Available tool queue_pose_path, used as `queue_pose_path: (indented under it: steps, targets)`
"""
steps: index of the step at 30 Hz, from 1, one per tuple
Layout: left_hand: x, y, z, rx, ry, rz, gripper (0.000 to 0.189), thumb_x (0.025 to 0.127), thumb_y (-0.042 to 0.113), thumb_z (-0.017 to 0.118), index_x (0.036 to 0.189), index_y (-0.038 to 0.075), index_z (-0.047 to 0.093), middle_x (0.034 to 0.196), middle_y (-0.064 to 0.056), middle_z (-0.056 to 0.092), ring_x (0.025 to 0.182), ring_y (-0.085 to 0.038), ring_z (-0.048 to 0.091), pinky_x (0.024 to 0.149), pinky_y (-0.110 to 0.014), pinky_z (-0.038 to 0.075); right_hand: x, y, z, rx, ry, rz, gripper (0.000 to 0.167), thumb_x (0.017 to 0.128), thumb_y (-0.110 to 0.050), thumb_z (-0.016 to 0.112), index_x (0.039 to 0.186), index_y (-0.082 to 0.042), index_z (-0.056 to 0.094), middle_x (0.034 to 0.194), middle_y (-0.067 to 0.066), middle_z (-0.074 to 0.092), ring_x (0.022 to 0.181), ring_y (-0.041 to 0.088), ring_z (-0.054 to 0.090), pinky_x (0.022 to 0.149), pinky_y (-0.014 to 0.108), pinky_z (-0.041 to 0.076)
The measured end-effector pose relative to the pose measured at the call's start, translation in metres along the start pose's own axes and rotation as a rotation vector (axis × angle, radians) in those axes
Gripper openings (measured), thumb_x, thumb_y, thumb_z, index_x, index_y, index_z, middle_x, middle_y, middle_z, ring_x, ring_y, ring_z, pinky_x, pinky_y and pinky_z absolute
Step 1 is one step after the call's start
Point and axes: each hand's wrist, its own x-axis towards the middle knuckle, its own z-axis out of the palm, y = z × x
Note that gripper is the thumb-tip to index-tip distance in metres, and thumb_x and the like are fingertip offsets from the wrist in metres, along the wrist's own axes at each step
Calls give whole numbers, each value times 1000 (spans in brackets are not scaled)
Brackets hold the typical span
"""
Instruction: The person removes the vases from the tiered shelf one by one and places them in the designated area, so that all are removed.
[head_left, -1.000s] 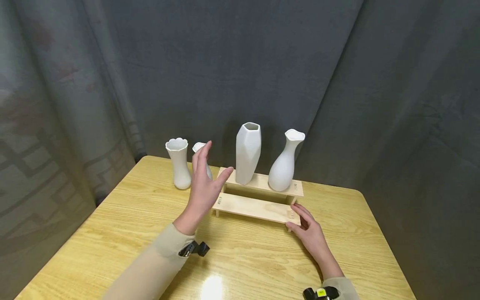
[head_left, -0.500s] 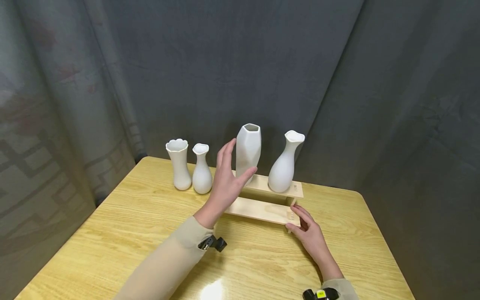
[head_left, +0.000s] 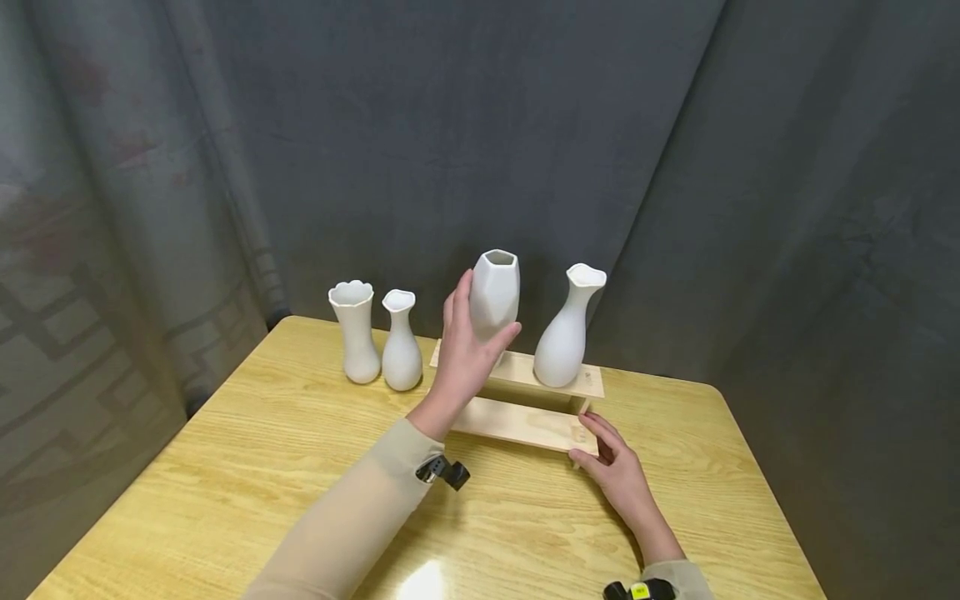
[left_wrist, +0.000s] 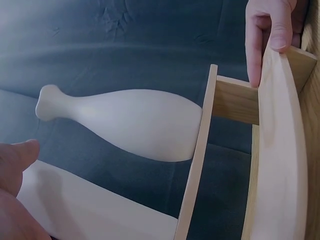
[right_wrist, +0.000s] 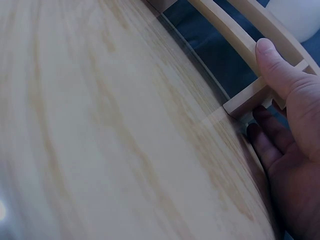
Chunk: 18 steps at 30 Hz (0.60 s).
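Observation:
A tall white faceted vase (head_left: 497, 292) stands on the upper step of a two-tier wooden shelf (head_left: 517, 421). My left hand (head_left: 463, 354) is at this vase, fingers along its left side and thumb spread across its front. In the left wrist view, the thumb (left_wrist: 22, 152) lies at the edge of the vase (left_wrist: 100, 210), with the hand's shadow on it. At the shelf's right end my right hand (head_left: 618, 467) grips the lower step, thumb at the front edge and fingers behind. A white round-bodied vase (head_left: 562, 342) stands on the upper step's right end.
Left of the shelf, a white vase with a scalloped rim (head_left: 356, 333) and a smaller narrow-necked white vase (head_left: 402, 350) stand on the wooden table (head_left: 525, 533). A grey curtain (head_left: 450, 125) hangs right behind the table's back edge.
My left hand has moved right, from in front of the small narrow-necked vase to the faceted vase. My right hand stays on the shelf's end.

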Motion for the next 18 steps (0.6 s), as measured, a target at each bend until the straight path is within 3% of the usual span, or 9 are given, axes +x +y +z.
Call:
queue_pose_path:
  steps: [9,18]
  targets:
    - [16,-4,5,15,-2,-45,102,93,27,93,173,19,30,160,-18,49,136,-37,57,109,-57,52,-1,-1,0,5,-3,14,68,102,-26,83,163,-13,55,177,11,34,165,34,26,112,8,32]
    - [17,-9,4,48,1,-35,95,94,29,92,169,20,35,156,-16,53,130,-37,60,104,-58,55,-1,-3,1,-5,1,15,68,102,-27,82,163,-13,55,177,11,35,165,34,26,111,6,30]
